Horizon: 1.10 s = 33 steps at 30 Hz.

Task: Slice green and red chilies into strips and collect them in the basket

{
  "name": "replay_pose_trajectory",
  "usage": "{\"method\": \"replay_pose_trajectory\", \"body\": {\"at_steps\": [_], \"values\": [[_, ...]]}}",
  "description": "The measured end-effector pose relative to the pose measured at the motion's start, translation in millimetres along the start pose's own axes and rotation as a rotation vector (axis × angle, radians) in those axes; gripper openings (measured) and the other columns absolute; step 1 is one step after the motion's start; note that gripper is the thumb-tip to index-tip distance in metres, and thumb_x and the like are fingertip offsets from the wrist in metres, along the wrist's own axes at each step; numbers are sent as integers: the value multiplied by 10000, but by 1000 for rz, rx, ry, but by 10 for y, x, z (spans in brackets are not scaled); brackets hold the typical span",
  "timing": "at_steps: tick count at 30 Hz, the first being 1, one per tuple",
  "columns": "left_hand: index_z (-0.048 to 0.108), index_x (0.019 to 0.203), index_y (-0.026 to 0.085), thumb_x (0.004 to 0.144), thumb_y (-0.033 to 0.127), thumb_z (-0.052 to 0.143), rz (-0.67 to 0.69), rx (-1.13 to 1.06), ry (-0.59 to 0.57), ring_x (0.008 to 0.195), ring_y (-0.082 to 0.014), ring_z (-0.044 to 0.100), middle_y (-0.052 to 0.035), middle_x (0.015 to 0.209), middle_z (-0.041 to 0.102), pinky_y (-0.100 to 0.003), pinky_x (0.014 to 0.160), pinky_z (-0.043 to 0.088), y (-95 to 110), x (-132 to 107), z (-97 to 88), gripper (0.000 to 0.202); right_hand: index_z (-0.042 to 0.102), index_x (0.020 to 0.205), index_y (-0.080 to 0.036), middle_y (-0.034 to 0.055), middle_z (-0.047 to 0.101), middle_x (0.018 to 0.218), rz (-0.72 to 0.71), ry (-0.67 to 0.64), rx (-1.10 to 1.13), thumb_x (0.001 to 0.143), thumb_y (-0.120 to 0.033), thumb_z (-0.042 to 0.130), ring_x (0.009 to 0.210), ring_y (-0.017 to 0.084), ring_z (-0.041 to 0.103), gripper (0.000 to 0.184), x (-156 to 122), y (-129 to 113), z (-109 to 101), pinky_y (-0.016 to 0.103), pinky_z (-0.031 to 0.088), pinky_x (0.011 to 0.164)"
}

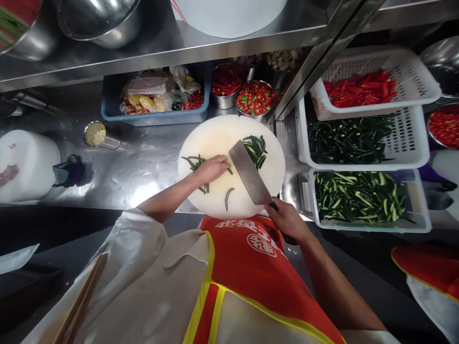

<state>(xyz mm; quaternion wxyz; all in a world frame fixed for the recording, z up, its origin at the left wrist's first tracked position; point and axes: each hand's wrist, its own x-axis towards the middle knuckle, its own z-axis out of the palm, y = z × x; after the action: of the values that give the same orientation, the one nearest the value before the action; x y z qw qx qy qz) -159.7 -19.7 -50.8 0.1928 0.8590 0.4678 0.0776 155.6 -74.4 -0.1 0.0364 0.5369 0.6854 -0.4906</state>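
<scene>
My right hand (287,219) is wrapped round the dark handle of a cleaver (250,172). Its broad blade slants over the round white cutting board (215,130). My left hand (213,168) is closed over the board, fingertips pinching a green chili pepper (230,171) just left of the blade. More whole green chilies (193,162) lie beside and partly under that hand. One single curved chili (228,198) rests near the board's front edge. To the right of the blade is a pile of sliced green chilies (255,148), partly covered by the cleaver.
At right stand a white basket of red chilies (373,88), a basket of green chilies (351,138) and a clear tub of cut ones (360,198). Behind the board are a blue bin (154,119) and a bowl of chopped chilies (256,98). A steel shelf (161,52) overhangs.
</scene>
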Motion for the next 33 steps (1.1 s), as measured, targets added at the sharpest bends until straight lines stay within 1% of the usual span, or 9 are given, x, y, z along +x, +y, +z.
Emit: {"method": "replay_pose_trajectory", "body": {"at_steps": [3,7,16,18,22,25,28,30,33], "values": [[668,991,177,968,196,392,68,-47,29,977,-197,554,-78,1011,606,-316,848,467,118,119,109,277,466,790,-240,9,604,610,26,22,-29,912,-436,404,592,177,576,240,12,-18,-46,260,335,571],[660,977,171,993,244,363,91,-83,74,987,-199,568,-90,1029,626,-349,897,469,173,189,222,306,505,817,-231,38,629,666,-29,11,-111,906,-408,406,632,187,588,222,-16,-90,-156,270,325,575],[669,948,182,1007,277,341,83,-127,129,1003,-194,577,-88,1021,644,-345,897,482,125,168,289,347,469,770,-242,-15,591,539,118,-216,22,911,-478,410,450,153,548,281,-180,-19,-457,259,327,480],[671,937,180,1008,282,339,86,-122,132,989,-193,581,-87,1014,648,-342,888,485,125,168,303,354,475,776,-237,8,626,601,82,-190,-16,909,-440,419,511,161,580,249,-68,-33,-414,260,346,508],[671,927,181,1005,279,351,101,-105,120,958,-186,589,-84,999,651,-336,871,490,94,180,306,344,502,811,-219,62,672,748,-65,-4,-97,885,-348,445,689,184,624,159,323,-130,-197,259,372,595],[669,932,179,1002,260,352,100,-80,102,958,-183,596,-82,1009,650,-334,863,498,105,177,258,334,475,797,-227,6,612,597,-15,-33,30,905,-385,411,517,152,573,202,525,-197,-100,248,368,537],[661,939,171,1000,251,356,50,-47,78,980,-187,597,-84,1022,646,-329,867,501,249,75,186,321,447,777,-239,-29,570,534,3,-27,119,907,-418,407,451,142,541,226,502,-197,-109,245,368,519],[657,918,162,985,313,415,-44,-5,46,963,-209,605,-96,977,644,-339,843,508,419,-64,160,293,443,765,-241,-17,579,552,-17,32,68,905,-436,413,502,154,559,242,389,-158,-135,250,361,537],[647,854,162,914,414,547,-193,77,-73,823,-236,630,-98,859,643,-348,720,515,678,-293,166,278,469,772,-238,23,618,637,-87,54,-89,908,-442,413,622,182,587,252,182,-70,-159,261,344,576]]}}
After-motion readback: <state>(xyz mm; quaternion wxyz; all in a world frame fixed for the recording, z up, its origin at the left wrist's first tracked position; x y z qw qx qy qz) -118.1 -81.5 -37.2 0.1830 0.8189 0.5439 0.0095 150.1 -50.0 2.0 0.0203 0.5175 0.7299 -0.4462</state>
